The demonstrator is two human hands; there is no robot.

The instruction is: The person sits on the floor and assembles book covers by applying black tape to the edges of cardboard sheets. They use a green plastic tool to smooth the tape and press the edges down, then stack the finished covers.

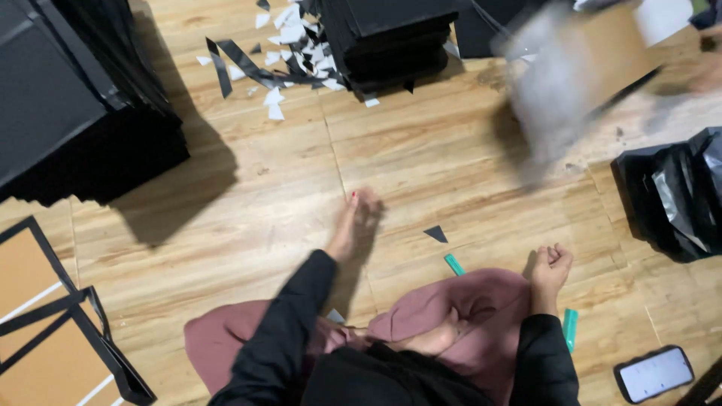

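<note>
Resting our left hand (353,222) flat on the wooden floor (256,195), fingers together and empty, we curl our right hand (550,267) loosely around nothing; the teal strip (454,264) between both fingertips might slide away if brushed.

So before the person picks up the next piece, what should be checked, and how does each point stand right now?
1. Left hand free: ok, flat on the wooden floor, holding nothing.
2. Right hand free: ok, loosely curled, empty.
3. Black stack at the left within reach: cannot tell.
4. Teal tool near the right knee: ok, lying clear on the floor.
5. Flying board at upper right settled: not ok, blurred in motion.
6. Phone out of the way: ok, beside the right arm.
</note>
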